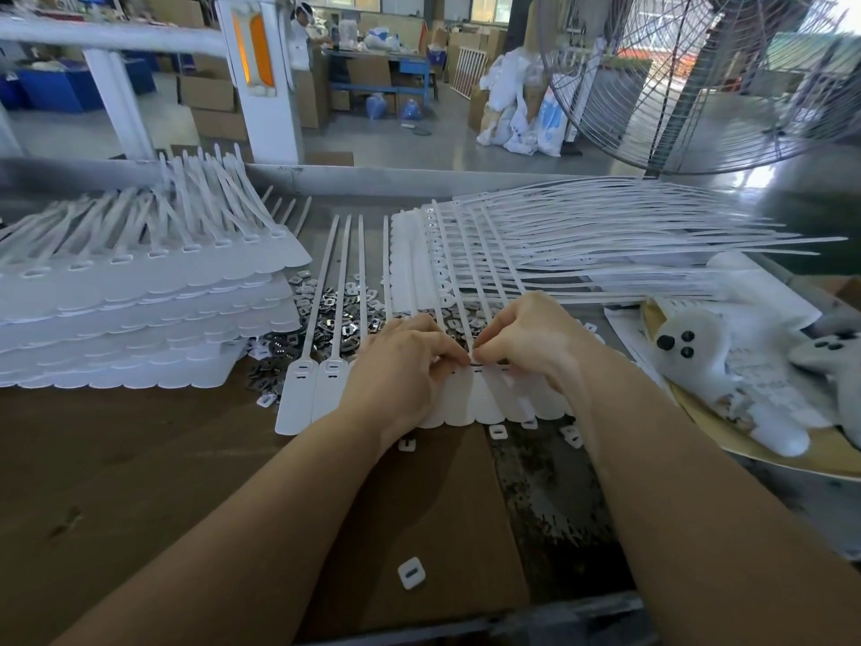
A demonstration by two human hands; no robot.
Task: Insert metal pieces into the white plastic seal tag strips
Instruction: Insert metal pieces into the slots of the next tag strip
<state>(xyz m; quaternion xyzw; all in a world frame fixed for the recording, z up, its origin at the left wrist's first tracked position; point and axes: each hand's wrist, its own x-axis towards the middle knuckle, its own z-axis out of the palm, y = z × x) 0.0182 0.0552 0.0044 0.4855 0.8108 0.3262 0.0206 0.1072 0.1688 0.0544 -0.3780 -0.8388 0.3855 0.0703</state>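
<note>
In the head view, a joined strip of white seal tags [470,398] is being held flat on the worktop [140,459] directly under both hands, its broad tag heads pointing back toward the person and its thin tails [466,263] running away from the hands, so the long axis is lying front to back. The left hand [400,361] is resting on the strip with fingers curled, and the right hand [526,338] is curled likewise; their fingertips are meeting over one slot in the row of tag heads, apparently pinching a small metal piece, though the piece itself cannot be made out. Both hands are equally near the slot. A loose heap of metal pieces [335,319] is lying just beyond and to the left of the left hand, under the tails, so that hand is judged the nearer for the next pick. Farther left, stacked tag sheets [140,300] are piled; beyond and right of the right hand, more strips [629,235] are fanned out. White plush toys [727,366] are lying to the right. Behind the worktop, a large fan [699,76] and a workshop floor with cartons are being seen.
</note>
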